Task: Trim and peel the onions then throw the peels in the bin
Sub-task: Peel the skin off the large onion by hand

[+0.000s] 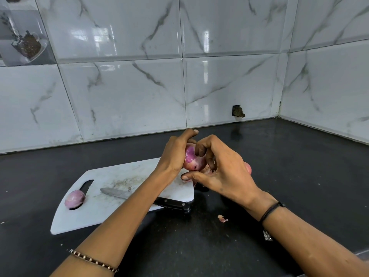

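My left hand grips a red onion above the right end of the white cutting board. My right hand curls its fingers against the onion's right side, with bits of peel under the palm. A peeled onion lies on the board's left end by the handle hole. A black-handled knife lies across the board, partly hidden by my left forearm. Another onion peeks out behind my right hand.
A scrap of peel lies on the black counter in front of the board. Marble-tiled walls meet in a corner at the back right. A small hole in the wall sits just above the counter.
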A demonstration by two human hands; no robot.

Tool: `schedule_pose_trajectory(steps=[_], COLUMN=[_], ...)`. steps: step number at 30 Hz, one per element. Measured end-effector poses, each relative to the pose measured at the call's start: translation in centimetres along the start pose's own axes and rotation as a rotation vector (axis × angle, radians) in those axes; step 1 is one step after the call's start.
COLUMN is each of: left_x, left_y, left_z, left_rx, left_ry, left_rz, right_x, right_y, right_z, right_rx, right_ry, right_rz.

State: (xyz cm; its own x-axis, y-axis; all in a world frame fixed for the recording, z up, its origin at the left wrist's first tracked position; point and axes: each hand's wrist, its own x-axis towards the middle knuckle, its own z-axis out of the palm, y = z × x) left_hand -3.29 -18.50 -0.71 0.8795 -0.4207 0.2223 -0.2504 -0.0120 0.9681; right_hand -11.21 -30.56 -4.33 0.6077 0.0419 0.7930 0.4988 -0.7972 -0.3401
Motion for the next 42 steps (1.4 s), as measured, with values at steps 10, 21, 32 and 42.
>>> schedule_pose_trajectory(steps=[10,21,32,42], left_x=[-0.1,-0.2,-0.1,0.5], left_y=[-0.2,0.2,0.1,-0.8], left_z=[0.1,-0.1,-0.1,-0.2], left_rx=[0.036,-0.056,-0.064,0.058], left_ry=[-0.049,-0.029,-0.021,-0.079], left_rz=[-0.046,0.010,-0.001,-0.020], right_x=[0.1,0.2,0.4,0.2], right_y=[-0.5,0.4,0.8,0.6], right_z=[-0.1,0.0,0.3,0.2], right_rx=[0.023,0.106,0.162,0.228], right_ry=[-0.025,0.041,0.049,-0.040], right_rz=[-0.042,0.056,0.024,0.087])
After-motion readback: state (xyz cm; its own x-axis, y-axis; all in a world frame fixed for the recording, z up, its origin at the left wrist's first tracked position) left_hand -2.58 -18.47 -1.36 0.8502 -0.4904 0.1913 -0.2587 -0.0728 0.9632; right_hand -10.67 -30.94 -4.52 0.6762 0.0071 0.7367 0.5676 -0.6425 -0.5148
